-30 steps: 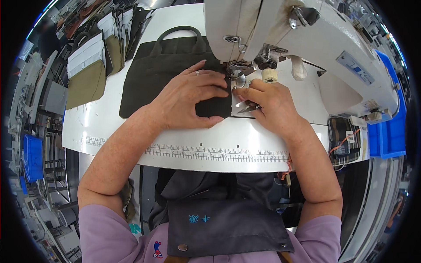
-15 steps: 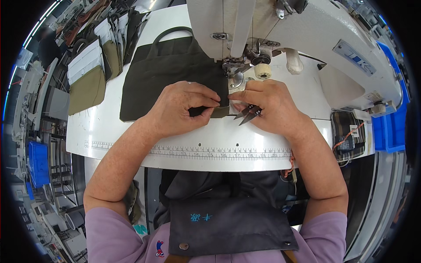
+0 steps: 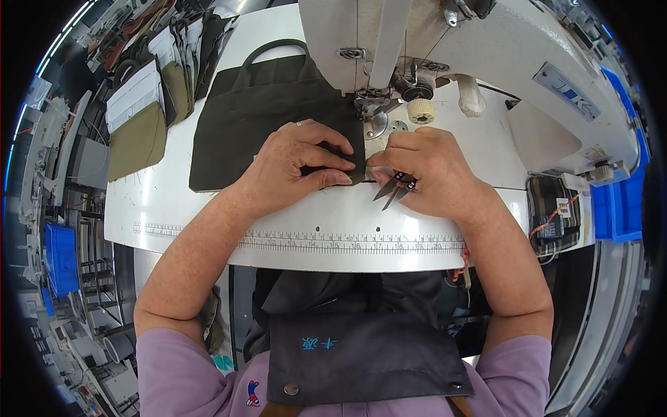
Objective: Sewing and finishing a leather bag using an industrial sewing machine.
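A dark olive fabric bag piece [image 3: 243, 139] with a looped handle [image 3: 274, 48] lies flat on the white table, its right edge at the presser foot [image 3: 374, 115] of a sewing machine. My left hand [image 3: 295, 163] rests on its lower right part, fingers curled and thumb close to the corner, gripping the cloth there. Just beyond that edge is my right hand [image 3: 431, 167], its index fingertip and thumb beside the cloth. Black thread snips [image 3: 394, 191] are held in its curled fingers, blades pointing down and left. The right hand's lower fingers are partly hidden.
The white machine head [image 3: 500, 69] stands over the far right. Olive and dark fabric pieces [image 3: 139, 139] with white sheets lie at the left. A printed ruler [image 3: 333, 244] runs along the table's near edge. Checked cloth [image 3: 538, 198] and blue bins [image 3: 615, 201] are at the right.
My left thumb and fingers have shifted slightly right, over the bag piece's lower right corner. The lighter folded bit at that corner now shows less. The snips stay in my right hand.
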`<state>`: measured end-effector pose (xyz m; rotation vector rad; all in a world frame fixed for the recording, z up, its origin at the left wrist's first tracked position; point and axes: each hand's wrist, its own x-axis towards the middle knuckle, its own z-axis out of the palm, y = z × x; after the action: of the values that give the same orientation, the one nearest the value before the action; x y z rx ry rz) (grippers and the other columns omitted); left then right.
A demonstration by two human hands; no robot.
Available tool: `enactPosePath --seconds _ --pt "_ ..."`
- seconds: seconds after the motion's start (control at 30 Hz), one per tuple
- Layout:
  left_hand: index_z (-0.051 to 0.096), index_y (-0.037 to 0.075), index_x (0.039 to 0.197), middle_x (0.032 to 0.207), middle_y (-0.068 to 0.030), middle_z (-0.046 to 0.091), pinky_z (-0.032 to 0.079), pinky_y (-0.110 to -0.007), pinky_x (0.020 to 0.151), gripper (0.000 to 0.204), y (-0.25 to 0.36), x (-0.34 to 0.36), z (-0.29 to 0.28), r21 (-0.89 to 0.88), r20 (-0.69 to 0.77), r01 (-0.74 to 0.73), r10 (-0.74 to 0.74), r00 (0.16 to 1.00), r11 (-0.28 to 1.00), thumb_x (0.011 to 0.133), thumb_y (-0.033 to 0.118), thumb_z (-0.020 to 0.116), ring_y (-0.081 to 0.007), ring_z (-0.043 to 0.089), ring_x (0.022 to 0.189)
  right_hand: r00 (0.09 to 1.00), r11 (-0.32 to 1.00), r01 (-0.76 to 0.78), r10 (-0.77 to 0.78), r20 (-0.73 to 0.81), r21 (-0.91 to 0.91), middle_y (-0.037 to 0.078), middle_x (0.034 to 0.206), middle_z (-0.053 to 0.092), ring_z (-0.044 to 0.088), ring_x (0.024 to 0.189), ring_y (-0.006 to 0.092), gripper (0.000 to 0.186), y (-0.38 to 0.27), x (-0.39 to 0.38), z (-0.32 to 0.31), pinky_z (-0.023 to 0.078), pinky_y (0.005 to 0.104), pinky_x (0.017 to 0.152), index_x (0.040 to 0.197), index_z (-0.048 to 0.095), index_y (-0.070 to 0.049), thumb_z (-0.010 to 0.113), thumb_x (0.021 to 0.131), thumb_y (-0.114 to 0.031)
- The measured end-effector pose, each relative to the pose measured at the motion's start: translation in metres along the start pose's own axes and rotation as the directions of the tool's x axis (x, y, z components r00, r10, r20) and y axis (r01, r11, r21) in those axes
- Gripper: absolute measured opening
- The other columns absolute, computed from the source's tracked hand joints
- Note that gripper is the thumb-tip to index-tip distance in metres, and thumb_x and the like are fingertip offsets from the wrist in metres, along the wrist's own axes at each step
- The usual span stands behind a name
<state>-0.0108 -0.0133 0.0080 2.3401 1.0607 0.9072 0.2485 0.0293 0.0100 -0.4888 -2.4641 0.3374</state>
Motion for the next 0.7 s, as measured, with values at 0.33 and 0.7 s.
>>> enactPosePath --seconds 0.33,0.7 --pt "0.078 0.008 0.093 0.107 -0.0015 0.076 0.054 -0.039 0.091 0.016 0.008 0.000 -0.001 0.129 -0.049 -0.110 0.118 0.992 0.985 0.078 0.004 0.082 -0.0221 0.071 0.104 1.000 1.000 -0.003 0.003 -0.007 0.010 -0.002 0.076 0.063 0.065 0.067 0.0242 0.021 -0.006 0.001 -0.001 0.049 0.0387 0.061 0.087 0.072 -0.015 0.079 0.068 -0.012" --pt "0.074 0.007 0.091 0.105 -0.0020 0.076 0.057 -0.039 0.087 0.016 0.012 -0.003 0.005 0.250 0.029 -0.231 0.232 0.972 0.940 0.077 0.005 0.081 -0.0211 0.073 0.099 0.992 0.999 0.031 -0.028 0.122 -0.021 -0.003 0.072 0.064 0.063 0.065 0.0218 0.023 -0.008 -0.002 -0.004 0.047 0.0366 0.062 0.086 0.072 -0.017 0.077 0.064 -0.012"
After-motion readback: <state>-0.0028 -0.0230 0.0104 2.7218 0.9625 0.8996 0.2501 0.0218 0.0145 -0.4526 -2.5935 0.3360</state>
